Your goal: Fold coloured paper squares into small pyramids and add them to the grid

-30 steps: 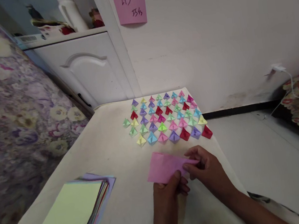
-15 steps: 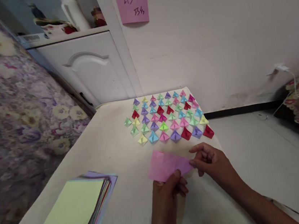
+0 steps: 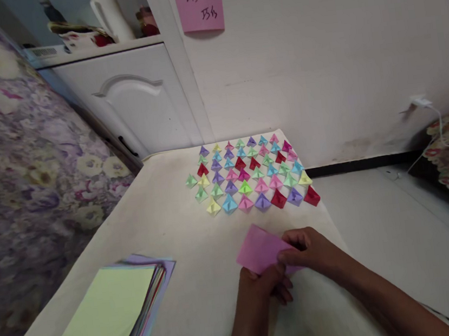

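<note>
Two hands and one pink paper, head view. Pink paper [image 3: 259, 248]: one piece, plain, held over the pale cloth-covered table [image 3: 172, 207], in front of the seven small pieces of the nearest row; whether its underside met the cloth could not be told. Long axis: slantwise, from a far-left end, which stood free, to a near-right end partly hidden by fingers.

Left hand [image 3: 266, 284]: one, closed on the paper's near edge, thumb on top, fingers curled beneath. From this hand the bulk of the sheet lay forward, away from the wearer.

Right hand [image 3: 306, 248]: one, pinching the right-hand part of the paper, thumb on the near face, forefinger at the far edge. From this hand the free end lay to the left. Neither hand was nearer than the other, since both touched the sheet; the two thumbs stood just beside each other, and the left hand was the closer to the far-left end.

Folded paper pieces [image 3: 262, 201]: several rows, mixed colours, peaked in shape, beyond both hands and apart from them.

Stack of coloured sheets [image 3: 99, 314]: one, pale green uppermost, edges uneven, well to the left of the left hand.

Pink note [image 3: 200, 2]: one, handwritten, on the wall above the table's far end.
</note>
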Demonstrator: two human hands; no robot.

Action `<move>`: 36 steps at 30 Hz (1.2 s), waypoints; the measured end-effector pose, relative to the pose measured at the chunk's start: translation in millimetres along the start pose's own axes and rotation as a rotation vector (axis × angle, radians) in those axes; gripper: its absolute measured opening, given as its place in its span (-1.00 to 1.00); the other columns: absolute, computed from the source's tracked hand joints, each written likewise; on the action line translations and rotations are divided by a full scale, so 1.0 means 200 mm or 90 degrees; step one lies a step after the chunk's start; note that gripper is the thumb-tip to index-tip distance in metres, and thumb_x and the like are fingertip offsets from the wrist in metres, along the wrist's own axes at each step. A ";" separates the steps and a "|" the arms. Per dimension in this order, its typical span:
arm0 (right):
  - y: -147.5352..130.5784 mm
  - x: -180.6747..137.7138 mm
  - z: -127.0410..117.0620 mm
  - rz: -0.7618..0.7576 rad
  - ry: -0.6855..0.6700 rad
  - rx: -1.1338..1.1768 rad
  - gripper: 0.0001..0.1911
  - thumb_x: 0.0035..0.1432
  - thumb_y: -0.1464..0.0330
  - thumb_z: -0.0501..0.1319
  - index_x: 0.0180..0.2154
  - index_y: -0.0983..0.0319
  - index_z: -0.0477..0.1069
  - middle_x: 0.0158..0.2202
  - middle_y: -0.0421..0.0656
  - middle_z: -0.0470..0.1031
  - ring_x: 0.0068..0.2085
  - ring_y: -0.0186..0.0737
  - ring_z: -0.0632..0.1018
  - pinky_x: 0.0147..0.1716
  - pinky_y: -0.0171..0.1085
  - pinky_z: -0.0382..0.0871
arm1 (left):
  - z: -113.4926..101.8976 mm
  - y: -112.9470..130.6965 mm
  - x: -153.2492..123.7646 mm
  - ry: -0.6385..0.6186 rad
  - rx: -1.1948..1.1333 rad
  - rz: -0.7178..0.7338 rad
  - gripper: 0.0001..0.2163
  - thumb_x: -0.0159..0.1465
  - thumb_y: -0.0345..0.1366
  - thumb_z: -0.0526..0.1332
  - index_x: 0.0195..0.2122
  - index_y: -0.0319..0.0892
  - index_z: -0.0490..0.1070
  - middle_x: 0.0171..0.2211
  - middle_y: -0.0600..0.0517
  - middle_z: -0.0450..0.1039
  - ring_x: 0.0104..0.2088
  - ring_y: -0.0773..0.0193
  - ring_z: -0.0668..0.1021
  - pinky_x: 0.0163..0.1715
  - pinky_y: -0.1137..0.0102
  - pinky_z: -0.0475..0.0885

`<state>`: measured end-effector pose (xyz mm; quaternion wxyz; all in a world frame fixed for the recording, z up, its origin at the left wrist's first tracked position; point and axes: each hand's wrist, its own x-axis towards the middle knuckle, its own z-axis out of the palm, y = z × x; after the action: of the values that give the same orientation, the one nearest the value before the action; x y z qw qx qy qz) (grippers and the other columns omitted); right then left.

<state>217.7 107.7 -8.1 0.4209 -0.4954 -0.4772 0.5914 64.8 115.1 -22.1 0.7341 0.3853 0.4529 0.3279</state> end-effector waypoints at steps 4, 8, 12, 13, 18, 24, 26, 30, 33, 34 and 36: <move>0.03 0.01 0.00 0.004 0.038 0.023 -0.80 -0.08 0.27 0.27 -0.57 0.26 0.38 -0.62 -0.27 0.41 -0.57 -0.34 0.40 -0.58 -0.39 0.20 | 0.00 0.00 0.01 -0.007 0.045 -0.008 -0.72 0.01 -0.20 0.29 -0.68 -0.33 0.43 -0.75 0.00 0.37 -0.75 0.36 0.38 -0.71 0.47 0.23; 0.05 0.02 -0.03 0.005 0.099 0.020 -0.80 -0.09 0.28 0.28 -0.56 0.27 0.35 -0.64 -0.29 0.34 -0.60 -0.40 0.31 -0.62 -0.41 0.08 | 0.00 0.04 -0.01 -0.003 0.029 0.026 -0.76 0.07 -0.22 0.26 -0.62 -0.30 0.43 -0.69 0.01 0.41 -0.70 0.39 0.40 -0.65 0.50 0.23; 0.07 0.04 -0.05 0.018 0.111 0.039 -0.75 -0.12 0.24 0.29 -0.57 0.28 0.33 -0.64 -0.28 0.31 -0.60 -0.41 0.28 -0.61 -0.41 0.06 | -0.01 0.06 -0.02 -0.010 0.021 0.045 -0.76 0.12 -0.23 0.22 -0.59 -0.29 0.40 -0.69 0.03 0.39 -0.69 0.40 0.39 -0.64 0.51 0.22; 0.07 0.04 -0.05 0.019 0.114 0.039 -0.74 -0.12 0.24 0.30 -0.58 0.28 0.32 -0.64 -0.28 0.30 -0.60 -0.42 0.27 -0.62 -0.41 0.05 | -0.01 0.06 -0.03 -0.010 0.023 0.047 -0.76 0.12 -0.23 0.21 -0.60 -0.28 0.39 -0.70 0.04 0.38 -0.69 0.40 0.38 -0.64 0.51 0.22; 0.05 0.04 -0.04 0.026 0.120 0.065 -0.71 -0.14 0.22 0.30 -0.58 0.28 0.29 -0.64 -0.29 0.27 -0.60 -0.44 0.24 -0.61 -0.42 0.05 | -0.03 0.05 -0.02 -0.004 0.026 0.065 -0.76 0.16 -0.25 0.18 -0.60 -0.26 0.34 -0.68 0.06 0.37 -0.66 0.42 0.37 -0.61 0.52 0.22; 0.03 0.02 0.00 0.016 0.118 0.105 -0.75 -0.10 0.25 0.30 -0.56 0.27 0.32 -0.61 -0.29 0.32 -0.58 -0.41 0.29 -0.58 -0.41 0.12 | -0.06 0.02 0.01 0.052 -0.044 0.090 -0.86 0.14 -0.28 0.23 -0.48 -0.23 0.36 -0.66 0.12 0.35 -0.62 0.46 0.35 -0.61 0.57 0.18; 0.03 0.02 0.01 0.005 0.095 0.103 -0.80 -0.10 0.27 0.30 -0.50 0.28 0.40 -0.56 -0.25 0.39 -0.54 -0.36 0.36 -0.53 -0.38 0.19 | -0.06 0.01 0.02 0.067 -0.078 0.088 -0.88 0.14 -0.28 0.23 -0.44 -0.22 0.37 -0.72 0.17 0.29 -0.67 0.50 0.28 -0.65 0.59 0.11; 0.02 0.01 0.03 -0.025 0.061 0.102 -0.83 -0.09 0.31 0.30 -0.42 0.28 0.47 -0.50 -0.22 0.47 -0.45 -0.28 0.44 -0.42 -0.33 0.28 | -0.06 0.00 0.02 0.064 -0.133 0.062 -0.86 0.16 -0.25 0.21 -0.42 -0.21 0.37 -0.78 0.19 0.24 -0.73 0.54 0.19 -0.70 0.60 0.01; 0.02 0.01 0.05 -0.039 0.066 0.099 -0.86 -0.08 0.36 0.28 -0.40 0.28 0.49 -0.49 -0.22 0.49 -0.45 -0.29 0.45 -0.40 -0.33 0.28 | -0.06 -0.01 0.02 0.033 -0.153 0.051 -0.85 0.17 -0.24 0.21 -0.36 -0.24 0.40 -0.75 0.14 0.31 -0.72 0.52 0.26 -0.68 0.60 0.09; 0.02 0.01 0.05 -0.040 0.067 0.093 -0.86 -0.08 0.37 0.28 -0.39 0.28 0.49 -0.50 -0.22 0.49 -0.45 -0.29 0.45 -0.41 -0.34 0.28 | -0.05 -0.01 0.02 0.022 -0.158 0.049 -0.85 0.16 -0.25 0.22 -0.35 -0.25 0.41 -0.72 0.11 0.34 -0.70 0.51 0.30 -0.66 0.59 0.12; 0.03 0.02 0.06 -0.042 0.068 0.076 -0.87 -0.08 0.38 0.27 -0.39 0.27 0.50 -0.49 -0.22 0.49 -0.45 -0.30 0.45 -0.41 -0.34 0.29 | -0.05 -0.01 0.02 0.012 -0.168 0.046 -0.84 0.15 -0.27 0.23 -0.36 -0.28 0.42 -0.68 0.07 0.39 -0.67 0.49 0.36 -0.64 0.59 0.18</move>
<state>205.7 108.5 -13.2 0.4940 -0.4843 -0.4341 0.5770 57.9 120.9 -28.7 0.7615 0.2986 0.3988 0.4146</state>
